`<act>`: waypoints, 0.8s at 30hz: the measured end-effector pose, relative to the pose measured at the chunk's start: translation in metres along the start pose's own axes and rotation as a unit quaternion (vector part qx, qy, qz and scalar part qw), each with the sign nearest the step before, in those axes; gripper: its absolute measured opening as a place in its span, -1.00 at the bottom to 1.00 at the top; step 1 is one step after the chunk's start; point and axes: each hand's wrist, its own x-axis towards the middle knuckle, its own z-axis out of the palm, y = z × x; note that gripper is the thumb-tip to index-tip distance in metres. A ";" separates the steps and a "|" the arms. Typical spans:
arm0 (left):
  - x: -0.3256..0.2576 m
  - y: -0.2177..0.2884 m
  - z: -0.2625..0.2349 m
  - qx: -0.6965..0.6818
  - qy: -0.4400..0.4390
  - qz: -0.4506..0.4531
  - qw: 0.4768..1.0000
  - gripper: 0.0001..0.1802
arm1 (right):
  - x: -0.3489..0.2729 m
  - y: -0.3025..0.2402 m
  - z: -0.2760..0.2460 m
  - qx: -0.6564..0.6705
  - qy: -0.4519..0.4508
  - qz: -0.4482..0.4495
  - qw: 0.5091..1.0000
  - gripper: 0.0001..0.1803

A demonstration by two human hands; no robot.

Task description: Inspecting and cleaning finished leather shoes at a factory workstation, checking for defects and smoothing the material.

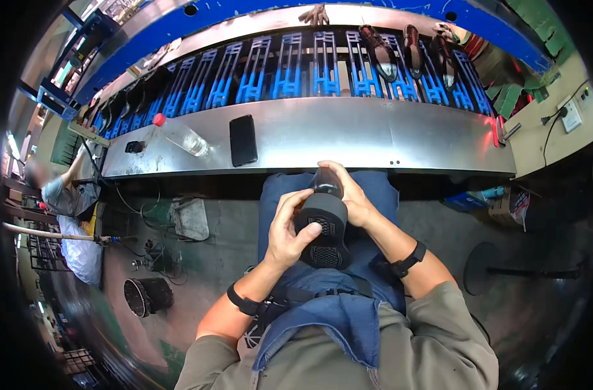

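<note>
Over my lap I hold a black shoe (327, 224) with its patterned sole turned up toward me. A smooth, shiny dark part of it shows at the far end, between my hands. My left hand (289, 229) is closed round its left side, the thumb lying on the sole. On the far right side, my right hand (350, 194) grips the shoe, with the fingers wrapped over the far end. The underside of the shoe is hidden. Both hands are just short of the metal bench's near edge.
On the metal bench (348, 140) lie a black phone (243, 140), a clear bottle with a red cap (185, 138) and a small black object (135, 147). Behind runs a blue-slatted conveyor (287, 68) carrying dark shoes (378, 52). A black bucket (148, 297) stands on the floor; another person (69, 195) sits far left.
</note>
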 end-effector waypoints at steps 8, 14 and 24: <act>0.030 -0.030 0.000 0.048 -0.046 0.001 0.998 -0.36 | 0.026 0.018 -0.032 -0.188 0.031 0.050 0.980 -0.24; 0.064 -0.052 0.006 0.059 0.020 -0.099 0.993 -0.45 | -0.009 -0.010 -0.019 -0.027 0.134 0.049 0.989 -0.49; 0.095 -0.064 0.006 0.013 -0.021 -0.217 0.976 -0.52 | 0.015 0.000 -0.025 -0.045 0.138 0.085 0.986 -0.56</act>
